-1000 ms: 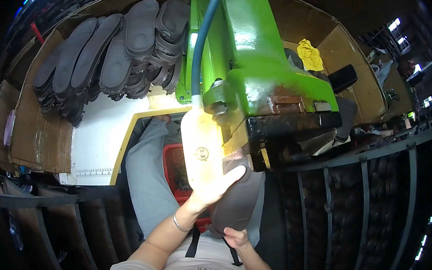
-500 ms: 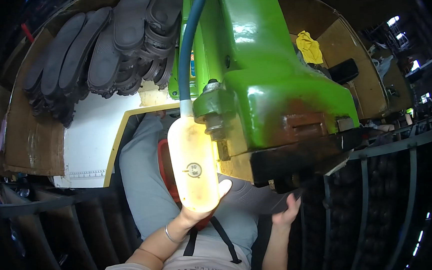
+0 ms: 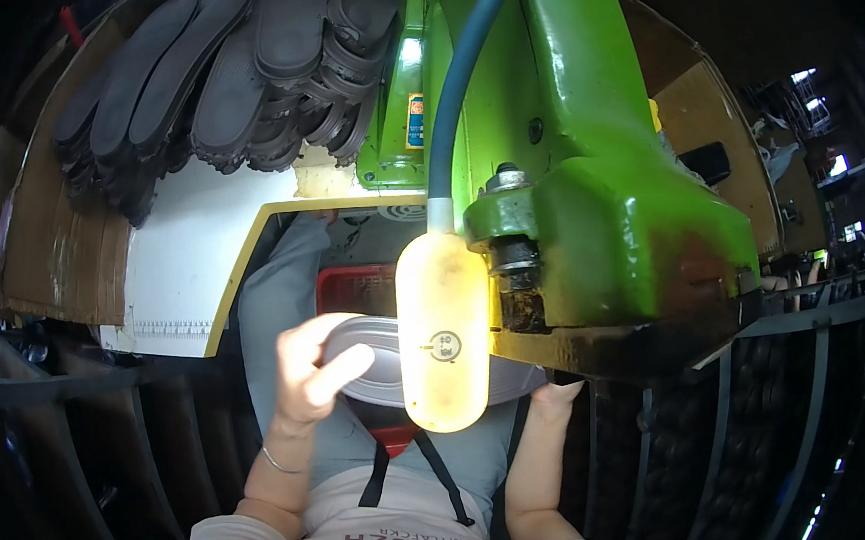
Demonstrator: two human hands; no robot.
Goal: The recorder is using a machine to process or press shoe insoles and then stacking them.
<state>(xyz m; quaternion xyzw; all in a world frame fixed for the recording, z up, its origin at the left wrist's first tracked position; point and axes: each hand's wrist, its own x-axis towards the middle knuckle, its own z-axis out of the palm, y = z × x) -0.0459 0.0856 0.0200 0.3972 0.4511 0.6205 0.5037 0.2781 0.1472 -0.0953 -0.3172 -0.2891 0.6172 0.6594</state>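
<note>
Grey, round-ended, rubbery-looking shoe sole got turned sideways

A second ago the sole pointed down toward the person's grey-trousered lap, and the bare left hand was on top of it. Then it swung around. Now it lay across, above the lap, and the left hand had come out to the left side of the long, glowing, yellow-white lamp.

I saw that hand's thumb and fingers close around the left end of the sole. The bare right hand was at the other end, just by the dark bottom of the big, shiny green machine. I could not tell how tightly it gripped, because most of its fingers were hidden. The lamp hid the sole's middle.

I think this meant the same piece was still in work, with a new side facing the machine. I could not see if they touched.

The pile of dark grey soles with ragged edges looked just the same. A red plastic basket sat lower down, behind the sole.
</note>
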